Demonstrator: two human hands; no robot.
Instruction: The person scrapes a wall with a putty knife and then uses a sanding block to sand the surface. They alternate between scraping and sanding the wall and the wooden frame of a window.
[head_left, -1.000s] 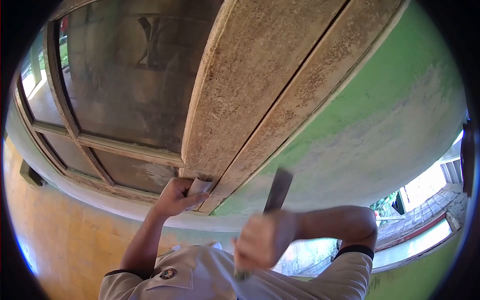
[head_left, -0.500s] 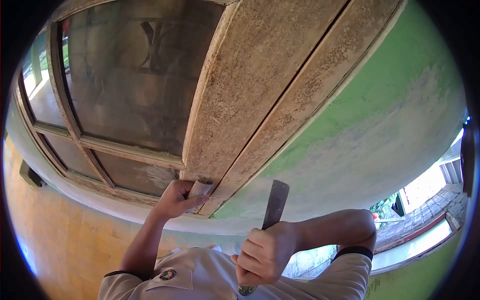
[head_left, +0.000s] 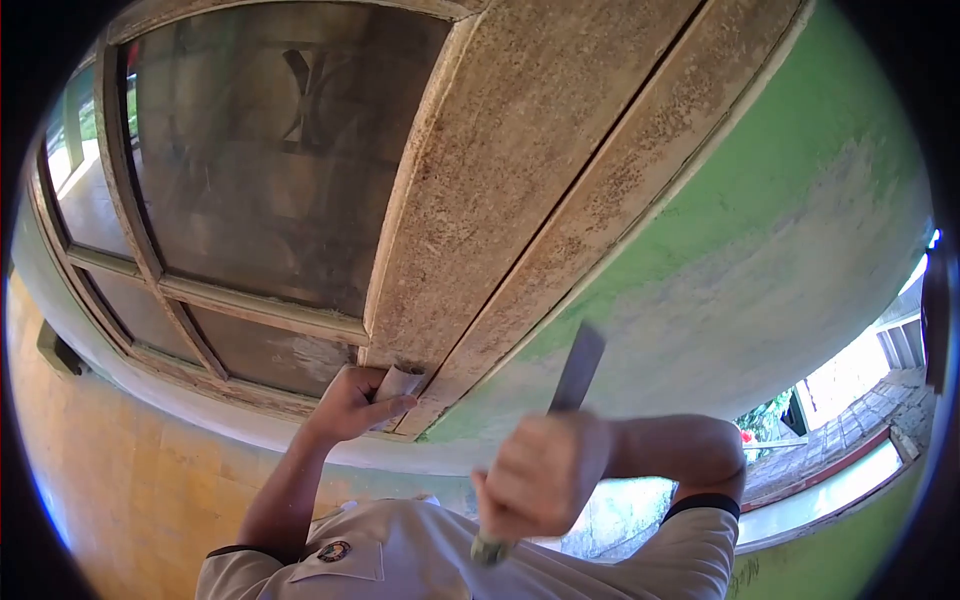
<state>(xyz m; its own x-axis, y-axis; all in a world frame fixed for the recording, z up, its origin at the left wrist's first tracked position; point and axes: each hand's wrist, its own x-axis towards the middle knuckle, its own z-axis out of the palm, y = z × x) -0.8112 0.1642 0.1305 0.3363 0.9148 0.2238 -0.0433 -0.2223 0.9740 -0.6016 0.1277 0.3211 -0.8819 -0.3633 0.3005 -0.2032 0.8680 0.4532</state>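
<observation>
My left hand [head_left: 360, 402] holds a pale rolled piece of sandpaper or paper [head_left: 398, 383] against the lower end of the worn wooden frame [head_left: 450, 230], its fingers closed round it. My right hand [head_left: 545, 475] grips the handle of a flat metal blade [head_left: 580, 368], which points upward in front of the green wall. The handle's end [head_left: 490, 550] shows below my fist. The blade touches neither the wood nor the roll. Brown stains and speckles cover the frame's surface.
Dark glass panes [head_left: 270, 150] in wooden bars fill the upper left. A green and grey wall [head_left: 740, 270] curves along the right. An orange-yellow surface [head_left: 150, 460] lies at the lower left, and a bright opening [head_left: 850, 370] shows at the far right.
My right hand has risen and shifted slightly right with the blade, which is now higher and more tilted to the right. My left hand has barely moved.
</observation>
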